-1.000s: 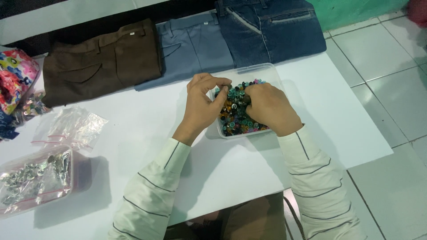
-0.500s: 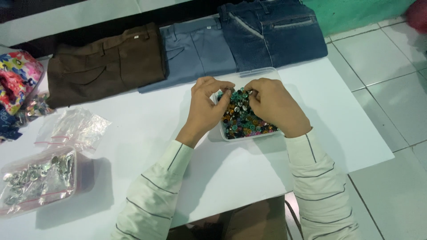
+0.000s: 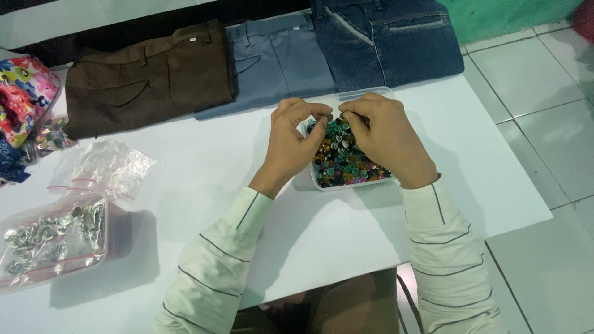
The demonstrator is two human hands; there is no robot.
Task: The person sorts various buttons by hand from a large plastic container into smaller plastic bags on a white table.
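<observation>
1. The left hand (image 3: 291, 145) and right hand (image 3: 387, 145) meet over a clear tray (image 3: 322, 182) of small coloured pieces (image 3: 340, 161) near the far middle of the white worktop (image 3: 204, 179).
2. Each grip is narrow: the fingertips (image 3: 322, 115) pinch together above the tray's far edge, seemingly on one tiny piece between both hands, though it is too small to be sure.
3. Risk, as I judge it: a piece that small could slip from the pinch and bounce off the worktop to the tiled floor (image 3: 538, 80); a wrist pressing on the tray's rim could tip it and scatter the lot.
4. Count: two hands, one tray of coloured pieces too many to number.
5. Three folded trousers lie along the far edge: brown (image 3: 148, 77), light blue (image 3: 278, 62), dark blue (image 3: 390, 40).
6. At near left sits one box of silvery pieces (image 3: 52, 238), with one clear bag (image 3: 108, 167) just beyond it and a bright floral cloth (image 3: 21, 93) at far left.
</observation>
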